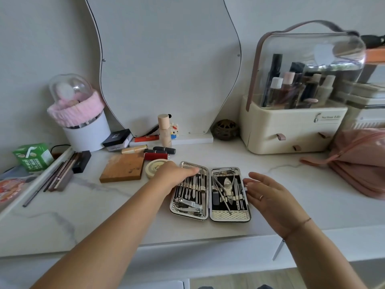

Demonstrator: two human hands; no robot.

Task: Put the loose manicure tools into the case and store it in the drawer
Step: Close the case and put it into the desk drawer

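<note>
The manicure case lies open flat on the white marble tabletop, two silver-rimmed halves side by side. Several steel tools sit in both halves, with nail clippers at the lower left. My left hand rests on the upper left half of the case, fingers curled over its top edge; whether they hold a tool is hidden. My right hand hovers open at the case's right edge, fingertips near the clasp, palm facing left. A drawer front with a metal handle shows below the table's edge.
Left of the case lie a round cream compact, a wooden block, lipsticks and pencils. A cream cosmetics organiser stands back right, a pink bag at the right. A mirror leans on the wall.
</note>
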